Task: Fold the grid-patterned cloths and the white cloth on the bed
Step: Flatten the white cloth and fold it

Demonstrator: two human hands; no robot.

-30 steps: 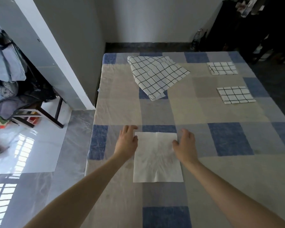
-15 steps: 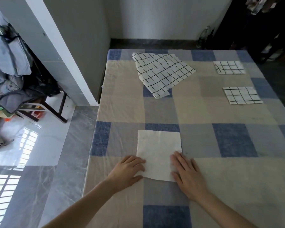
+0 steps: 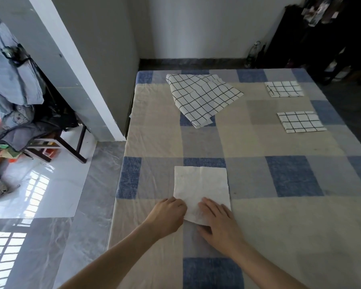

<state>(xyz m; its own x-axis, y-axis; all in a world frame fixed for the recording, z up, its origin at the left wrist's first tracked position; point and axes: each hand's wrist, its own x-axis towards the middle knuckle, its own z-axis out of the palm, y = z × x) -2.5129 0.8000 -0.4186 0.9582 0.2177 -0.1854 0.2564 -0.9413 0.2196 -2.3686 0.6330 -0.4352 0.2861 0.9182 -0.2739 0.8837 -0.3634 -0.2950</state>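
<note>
The white cloth [image 3: 201, 189] lies flat as a folded rectangle on the near part of the bed [image 3: 258, 142], over the checked bedspread of blue, grey and beige squares. Both hands are at its near edge: the left hand [image 3: 167, 215] has its fingers curled at the near-left corner and appears to pinch the fabric there, while the right hand [image 3: 217, 220] lies on the near-right part with its fingers fairly straight and the thumb tucked by the cloth's edge — whether it grips or only presses, I cannot tell. Farther up the bed, toward the far left, a large grid-patterned cloth [image 3: 202, 97] sits loosely folded and askew, one corner pointing back toward the person. On the far right lie two small folded grid cloths, well apart from the white one: the farther folded grid cloth [image 3: 284, 89] near the bed's far edge, and the nearer folded grid cloth [image 3: 300, 122] just this side of it. Left of the bed, past a grey wall corner, a dark wooden chair [image 3: 56, 140] stands on the glossy floor — it holds a heap of clothes [image 3: 13, 97].
</note>
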